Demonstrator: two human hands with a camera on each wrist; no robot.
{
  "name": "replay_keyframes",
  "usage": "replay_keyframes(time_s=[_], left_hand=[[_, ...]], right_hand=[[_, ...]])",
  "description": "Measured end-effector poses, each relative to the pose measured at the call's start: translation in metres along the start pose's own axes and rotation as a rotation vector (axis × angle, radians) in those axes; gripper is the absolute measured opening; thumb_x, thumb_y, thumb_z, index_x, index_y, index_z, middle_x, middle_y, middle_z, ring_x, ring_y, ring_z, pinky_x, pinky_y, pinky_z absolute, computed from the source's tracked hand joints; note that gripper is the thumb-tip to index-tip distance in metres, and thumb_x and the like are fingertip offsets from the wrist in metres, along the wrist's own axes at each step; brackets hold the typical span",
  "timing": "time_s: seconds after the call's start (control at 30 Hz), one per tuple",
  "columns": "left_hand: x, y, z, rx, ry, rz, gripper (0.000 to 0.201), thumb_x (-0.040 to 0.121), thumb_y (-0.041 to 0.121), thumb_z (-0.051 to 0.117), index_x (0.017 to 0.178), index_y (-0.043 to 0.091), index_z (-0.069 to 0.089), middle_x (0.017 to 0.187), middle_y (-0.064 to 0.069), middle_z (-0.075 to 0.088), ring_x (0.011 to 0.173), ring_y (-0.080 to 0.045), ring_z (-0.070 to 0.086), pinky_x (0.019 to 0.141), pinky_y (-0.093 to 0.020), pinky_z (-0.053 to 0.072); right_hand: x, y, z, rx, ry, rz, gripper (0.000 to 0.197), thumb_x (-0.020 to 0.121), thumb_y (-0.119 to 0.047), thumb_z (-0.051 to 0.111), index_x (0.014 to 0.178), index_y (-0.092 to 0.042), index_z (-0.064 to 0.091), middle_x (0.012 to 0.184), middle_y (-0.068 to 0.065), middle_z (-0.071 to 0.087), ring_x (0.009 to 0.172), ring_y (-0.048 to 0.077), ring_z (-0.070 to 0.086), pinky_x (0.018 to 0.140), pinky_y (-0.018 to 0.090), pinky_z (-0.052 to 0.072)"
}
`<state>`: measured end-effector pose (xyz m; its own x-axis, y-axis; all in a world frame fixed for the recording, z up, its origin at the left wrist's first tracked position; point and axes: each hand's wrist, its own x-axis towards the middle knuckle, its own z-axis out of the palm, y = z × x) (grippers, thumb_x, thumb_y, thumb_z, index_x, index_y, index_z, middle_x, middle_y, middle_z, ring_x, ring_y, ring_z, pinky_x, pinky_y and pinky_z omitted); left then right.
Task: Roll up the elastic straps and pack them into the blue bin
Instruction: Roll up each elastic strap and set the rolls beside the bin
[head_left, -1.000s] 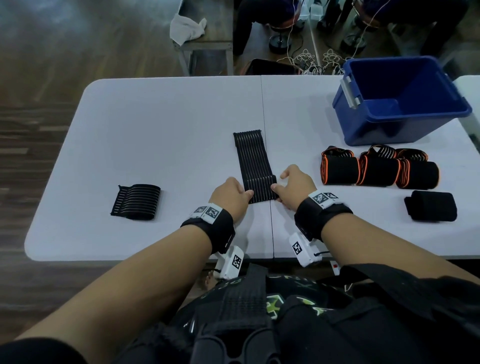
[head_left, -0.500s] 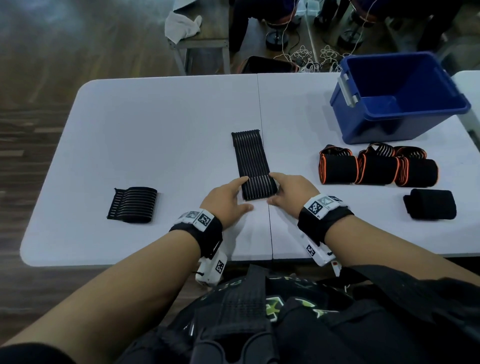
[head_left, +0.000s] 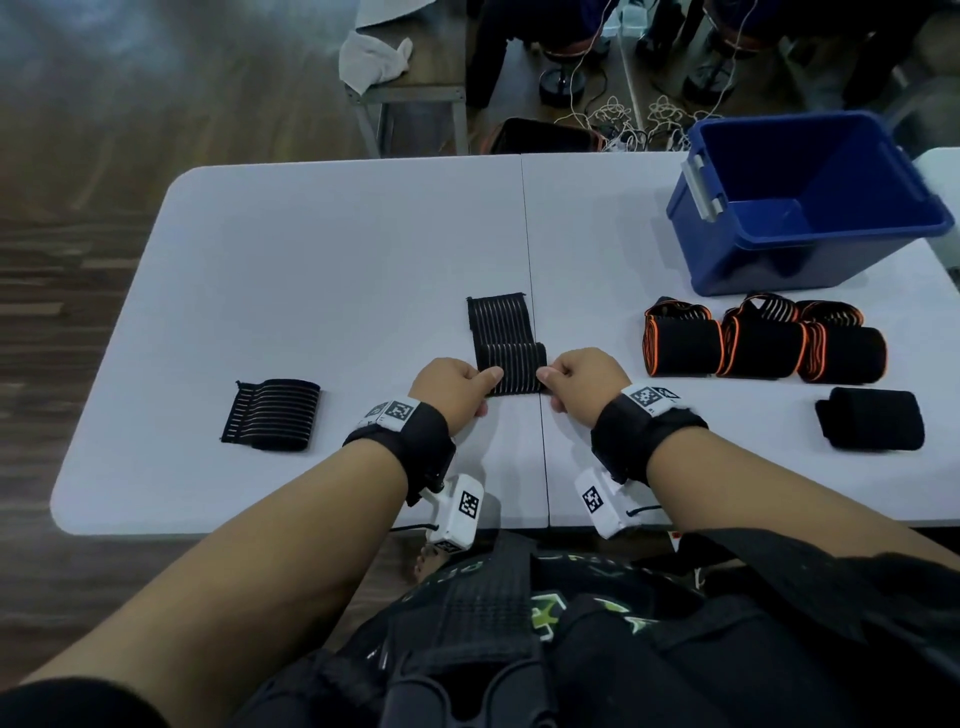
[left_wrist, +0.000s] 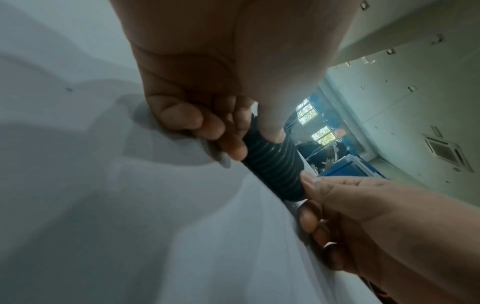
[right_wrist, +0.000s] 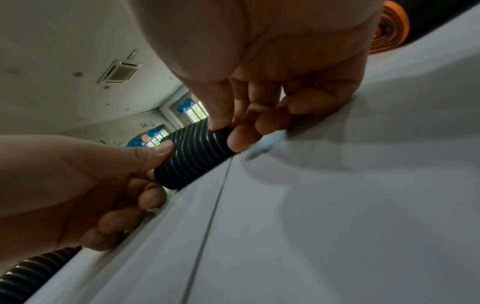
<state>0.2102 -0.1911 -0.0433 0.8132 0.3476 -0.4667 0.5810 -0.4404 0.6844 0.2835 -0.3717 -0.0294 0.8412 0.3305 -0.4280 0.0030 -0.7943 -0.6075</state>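
A black ribbed elastic strap (head_left: 506, 343) lies along the table's centre seam, its near end wound into a roll (left_wrist: 272, 166) (right_wrist: 193, 157). My left hand (head_left: 452, 387) pinches the roll's left end between thumb and curled fingers. My right hand (head_left: 584, 382) pinches its right end the same way. The flat tail stretches away from me. The blue bin (head_left: 810, 202) stands open and looks empty at the far right. A second ribbed strap (head_left: 272, 414) lies loosely rolled at the left.
Three rolled black straps with orange edges (head_left: 763, 340) lie in a row in front of the bin, and a plain black roll (head_left: 872, 418) sits nearer the right edge. The white folding table (head_left: 332, 249) has bare surface at left and centre. Beyond it are a bench, cables and seated people.
The roll has grown and travelled away from me along the strap, leaving a shorter flat tail. Both hands have gone from flatter fingers to a pinching hold on its ends.
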Motion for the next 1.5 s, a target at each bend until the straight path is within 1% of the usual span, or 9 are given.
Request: replay_keyframes(time_s=[0.23, 0.43, 0.57, 0.7, 0.8, 0.93, 1.17, 1.37, 1.5], left_hand=[[-0.002, 0.0, -0.002, 0.091, 0.168, 0.053, 0.037, 0.081, 0.049, 0.073, 0.101, 0.027, 0.051, 0.09, -0.002, 0.069, 0.081, -0.02, 0.065, 0.074, -0.037, 0.054], [-0.001, 0.001, -0.004, 0.358, 0.183, 0.259, 0.043, 0.091, 0.046, 0.065, 0.129, 0.027, 0.055, 0.123, -0.003, 0.052, 0.116, -0.024, 0.047, 0.095, -0.035, 0.043], [0.0, -0.005, -0.005, 0.436, 0.154, 0.252, 0.052, 0.096, 0.052, 0.055, 0.14, 0.026, 0.053, 0.127, -0.005, 0.051, 0.124, -0.026, 0.043, 0.101, -0.038, 0.041], [0.006, -0.009, -0.016, 0.502, 0.037, 0.263, 0.077, 0.082, 0.06, 0.07, 0.148, 0.035, 0.042, 0.122, -0.002, 0.048, 0.119, -0.024, 0.042, 0.103, -0.04, 0.043], [0.016, -0.005, -0.019, 0.452, 0.038, 0.235, 0.056, 0.088, 0.048, 0.068, 0.141, 0.037, 0.052, 0.108, 0.001, 0.049, 0.11, -0.025, 0.051, 0.095, -0.04, 0.047], [0.024, 0.001, -0.018, 0.235, 0.058, 0.161, 0.035, 0.099, 0.047, 0.052, 0.117, 0.021, 0.069, 0.096, 0.0, 0.064, 0.09, -0.02, 0.059, 0.077, -0.029, 0.043], [0.03, 0.008, -0.018, 0.211, 0.068, 0.092, 0.052, 0.105, 0.045, 0.038, 0.063, 0.018, 0.053, 0.06, 0.002, 0.052, 0.063, -0.021, 0.05, 0.053, -0.029, 0.03], [0.034, 0.012, -0.026, -0.024, 0.168, 0.039, 0.024, 0.091, 0.036, 0.068, 0.114, 0.029, 0.066, 0.085, 0.01, 0.065, 0.085, -0.012, 0.063, 0.082, -0.027, 0.048], [0.032, 0.019, -0.027, -0.072, 0.087, 0.125, 0.029, 0.088, 0.02, 0.072, 0.117, 0.022, 0.07, 0.083, 0.004, 0.073, 0.073, -0.004, 0.068, 0.074, -0.016, 0.051]], right_hand=[[0.01, -0.016, -0.003, -0.253, -0.029, 0.053, 0.036, 0.092, -0.039, 0.059, 0.075, -0.008, 0.061, 0.069, 0.006, 0.061, 0.072, 0.029, 0.061, 0.062, 0.031, 0.045], [0.01, -0.021, 0.001, -0.353, 0.09, -0.156, 0.035, 0.095, -0.027, 0.06, 0.128, -0.018, 0.055, 0.116, 0.007, 0.059, 0.104, 0.027, 0.06, 0.084, 0.035, 0.05], [0.009, -0.016, 0.006, -0.475, 0.052, -0.224, 0.037, 0.095, -0.041, 0.052, 0.123, -0.019, 0.06, 0.109, 0.008, 0.057, 0.103, 0.029, 0.058, 0.084, 0.04, 0.052], [0.01, -0.015, 0.001, -0.563, -0.045, -0.225, 0.054, 0.083, -0.042, 0.069, 0.129, -0.021, 0.05, 0.111, 0.007, 0.055, 0.105, 0.029, 0.055, 0.086, 0.044, 0.053], [0.022, -0.019, -0.004, -0.433, -0.052, -0.2, 0.033, 0.088, -0.029, 0.066, 0.119, -0.018, 0.06, 0.104, 0.007, 0.062, 0.098, 0.029, 0.062, 0.082, 0.037, 0.052], [0.035, -0.019, -0.008, -0.144, -0.055, -0.061, 0.023, 0.095, -0.032, 0.059, 0.077, -0.019, 0.063, 0.073, 0.0, 0.061, 0.077, 0.023, 0.06, 0.059, 0.027, 0.039], [0.05, -0.026, -0.007, -0.117, -0.027, 0.049, 0.053, 0.102, -0.048, 0.041, 0.067, -0.009, 0.053, 0.064, 0.008, 0.053, 0.06, 0.026, 0.049, 0.052, 0.029, 0.033], [0.049, -0.032, -0.008, -0.057, 0.062, 0.11, 0.049, 0.096, -0.045, 0.055, 0.06, -0.013, 0.046, 0.057, 0.002, 0.049, 0.056, 0.022, 0.049, 0.05, 0.028, 0.032], [0.041, -0.026, -0.006, 0.126, 0.155, 0.045, 0.011, 0.087, -0.028, 0.065, 0.094, -0.022, 0.059, 0.091, 0.001, 0.066, 0.077, 0.021, 0.065, 0.065, 0.031, 0.053]])
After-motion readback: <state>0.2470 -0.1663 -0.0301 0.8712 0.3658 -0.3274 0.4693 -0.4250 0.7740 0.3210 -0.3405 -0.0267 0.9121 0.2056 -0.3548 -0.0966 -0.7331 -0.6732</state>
